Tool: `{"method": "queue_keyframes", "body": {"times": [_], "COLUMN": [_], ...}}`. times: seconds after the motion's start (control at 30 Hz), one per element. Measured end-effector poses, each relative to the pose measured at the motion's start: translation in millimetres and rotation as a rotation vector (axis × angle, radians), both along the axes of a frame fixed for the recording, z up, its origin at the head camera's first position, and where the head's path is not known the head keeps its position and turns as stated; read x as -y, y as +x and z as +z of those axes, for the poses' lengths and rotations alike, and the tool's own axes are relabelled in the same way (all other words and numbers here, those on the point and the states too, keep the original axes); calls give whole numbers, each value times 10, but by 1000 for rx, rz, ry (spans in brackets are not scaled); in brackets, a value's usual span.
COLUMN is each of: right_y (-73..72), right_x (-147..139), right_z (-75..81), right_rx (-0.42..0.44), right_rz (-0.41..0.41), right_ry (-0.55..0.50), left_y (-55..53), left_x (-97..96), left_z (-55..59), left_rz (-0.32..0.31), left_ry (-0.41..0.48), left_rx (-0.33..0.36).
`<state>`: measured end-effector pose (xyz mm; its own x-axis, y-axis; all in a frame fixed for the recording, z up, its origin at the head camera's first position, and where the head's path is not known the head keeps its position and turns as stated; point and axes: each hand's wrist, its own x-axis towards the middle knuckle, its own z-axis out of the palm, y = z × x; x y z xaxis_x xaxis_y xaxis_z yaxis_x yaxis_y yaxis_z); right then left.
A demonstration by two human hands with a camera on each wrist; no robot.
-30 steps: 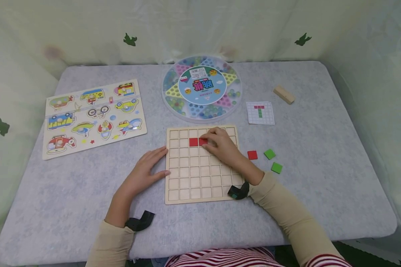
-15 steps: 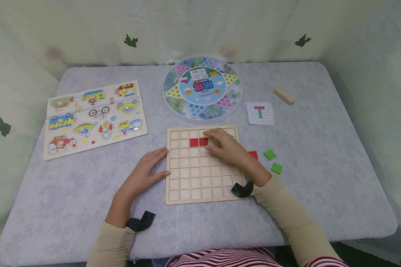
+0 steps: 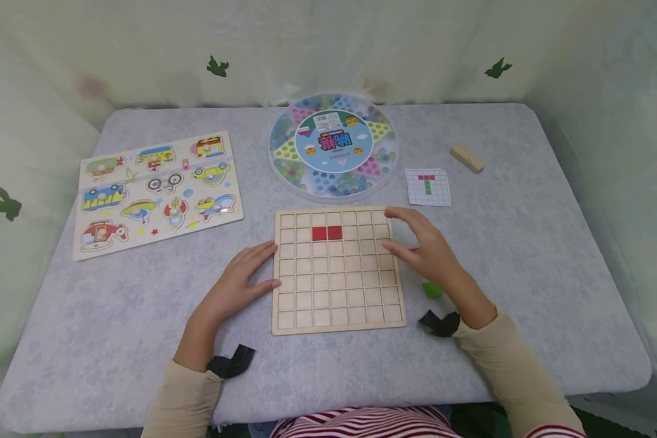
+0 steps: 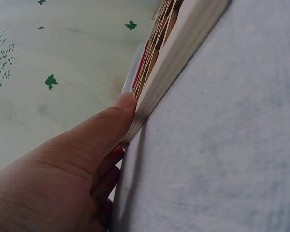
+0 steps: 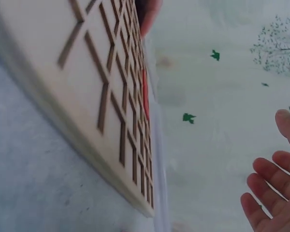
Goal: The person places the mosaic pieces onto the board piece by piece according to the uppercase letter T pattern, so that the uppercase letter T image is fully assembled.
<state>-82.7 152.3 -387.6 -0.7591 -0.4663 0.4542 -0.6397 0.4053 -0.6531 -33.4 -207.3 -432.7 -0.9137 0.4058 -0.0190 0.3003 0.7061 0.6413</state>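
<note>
Against the left edge of the wooden grid board (image 3: 320, 301), the left hand (image 3: 235, 283) rests with fingers and thumb extended, its tips touching the rim. By the board's right edge, near its far corner, the right hand (image 3: 429, 252) hovers with thumb and fingers parted; the right wrist view shows it apart from the wood. Two red squares (image 3: 326, 233) sit side by side on the board, in the second row from its far edge, third and fourth cells from the left. Just right of the board, a green square (image 3: 432, 290) shows beneath the right hand. Beyond the board's far right corner lies a printed card (image 3: 440, 193), with a wooden block (image 3: 466, 157) farther off. Behind the board is a round game box (image 3: 334, 161); to its far left, a picture puzzle (image 3: 159, 198).
</note>
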Motion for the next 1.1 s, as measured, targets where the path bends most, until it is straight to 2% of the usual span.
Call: {"method": "queue_keyframes", "body": {"times": [0.13, 0.37, 1.1], "right_y": [64, 151, 184], "right_x": [-142, -317, -456], "right_z": [-83, -222, -419], "right_rx": [-34, -14, 203], "right_rz": [-39, -71, -83], "right_ry": [7, 24, 81], "left_y": [7, 10, -11], "left_x": [-1, -5, -11], "left_z": [8, 11, 19], "left_rz": [7, 10, 11], "left_ry": [4, -8, -12], "left_rx": [5, 20, 25]}}
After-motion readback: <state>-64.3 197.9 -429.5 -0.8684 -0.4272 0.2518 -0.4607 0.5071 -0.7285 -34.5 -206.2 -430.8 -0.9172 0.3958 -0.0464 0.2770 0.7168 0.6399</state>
